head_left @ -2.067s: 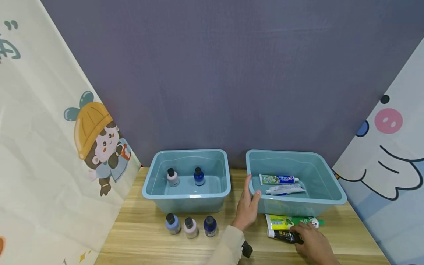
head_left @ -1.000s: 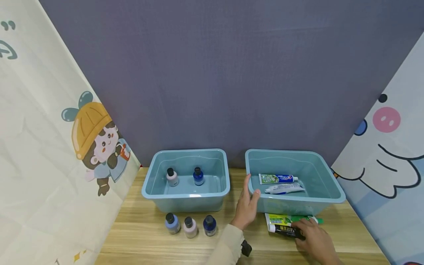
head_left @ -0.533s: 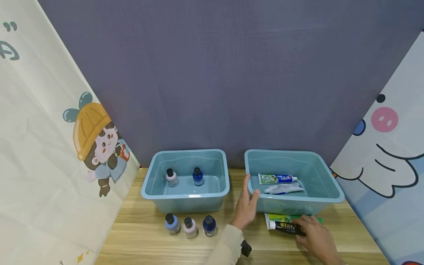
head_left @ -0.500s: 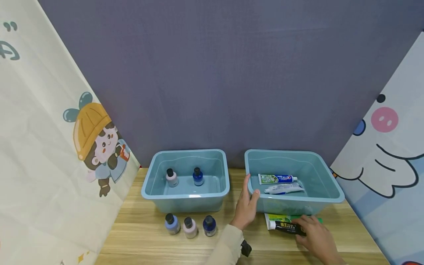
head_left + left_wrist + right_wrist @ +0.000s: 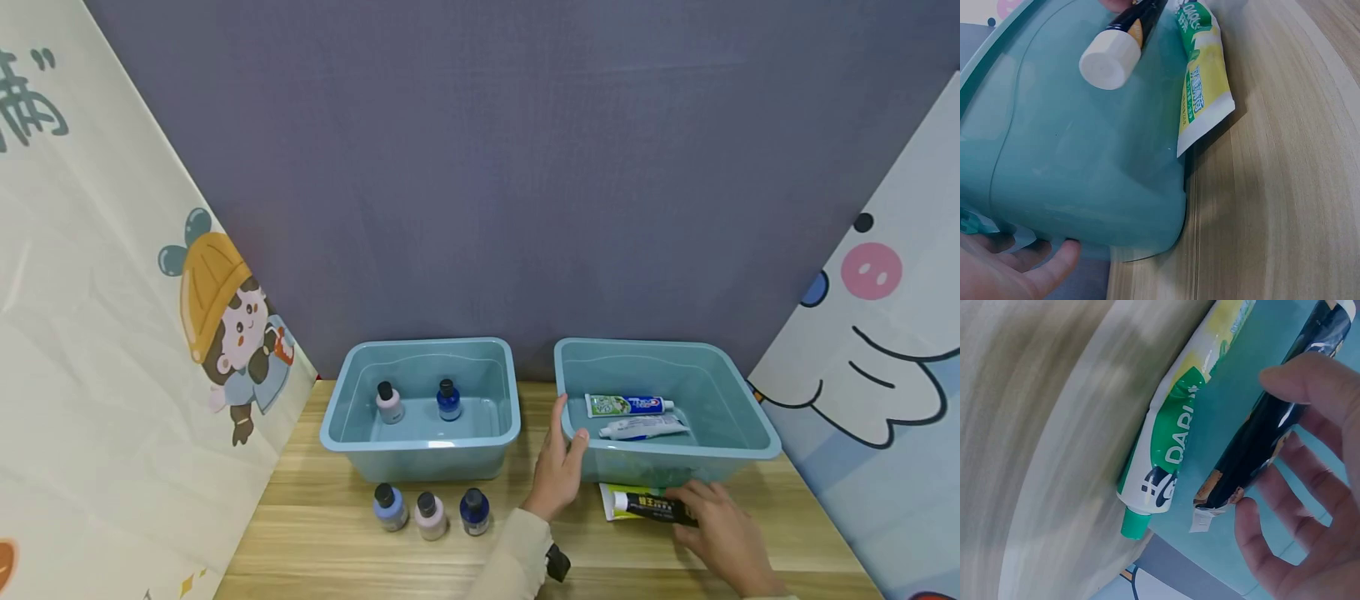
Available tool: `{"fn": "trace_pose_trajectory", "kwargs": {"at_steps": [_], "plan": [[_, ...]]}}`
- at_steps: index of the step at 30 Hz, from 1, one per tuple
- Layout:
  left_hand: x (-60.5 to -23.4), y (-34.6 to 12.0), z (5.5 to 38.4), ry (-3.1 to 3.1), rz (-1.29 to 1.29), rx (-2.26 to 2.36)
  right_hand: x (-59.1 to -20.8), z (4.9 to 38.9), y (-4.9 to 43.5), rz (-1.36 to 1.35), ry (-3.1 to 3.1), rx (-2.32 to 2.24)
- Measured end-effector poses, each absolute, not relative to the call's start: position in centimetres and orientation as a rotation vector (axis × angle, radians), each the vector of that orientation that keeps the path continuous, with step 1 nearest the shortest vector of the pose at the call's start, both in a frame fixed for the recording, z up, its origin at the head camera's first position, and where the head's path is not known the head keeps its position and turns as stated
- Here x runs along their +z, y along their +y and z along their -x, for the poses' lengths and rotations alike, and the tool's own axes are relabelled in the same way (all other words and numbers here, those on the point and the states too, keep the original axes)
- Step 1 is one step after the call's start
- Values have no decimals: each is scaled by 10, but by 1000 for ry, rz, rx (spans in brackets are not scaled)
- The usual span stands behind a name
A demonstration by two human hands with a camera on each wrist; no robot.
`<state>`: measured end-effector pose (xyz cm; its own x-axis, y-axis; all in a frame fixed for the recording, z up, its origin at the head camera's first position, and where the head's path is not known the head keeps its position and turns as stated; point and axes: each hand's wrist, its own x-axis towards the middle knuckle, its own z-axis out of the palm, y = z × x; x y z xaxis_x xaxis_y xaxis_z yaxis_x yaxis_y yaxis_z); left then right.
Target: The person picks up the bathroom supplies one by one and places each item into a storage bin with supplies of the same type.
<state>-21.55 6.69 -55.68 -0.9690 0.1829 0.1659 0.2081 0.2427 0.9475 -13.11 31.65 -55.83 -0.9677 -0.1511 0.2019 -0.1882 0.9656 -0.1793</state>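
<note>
The person's left hand and right hand are bare; a cream sleeve reaches the left wrist, with a small, black, blocky device beside its cuff.

Looks like smooth, lightly glossy plastic on the left-hand tub and right-hand tub. Gleams slick and laminate-like on the black tube, smooth and duller on its white cap. Shows a creased, glossy skin on the green-and-yellow tube. Appears smooth and faintly satin on the wood-grained table. Seems matt and cloth-like in the grey backdrop.
</note>
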Motion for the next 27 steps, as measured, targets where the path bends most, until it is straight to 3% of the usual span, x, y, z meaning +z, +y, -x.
{"fn": "trace_pose_trajectory", "kwargs": {"at_steps": [27], "plan": [[-557, 67, 216, -2463, 378, -1879, -541, 133, 314, -364, -2652, 237]]}}
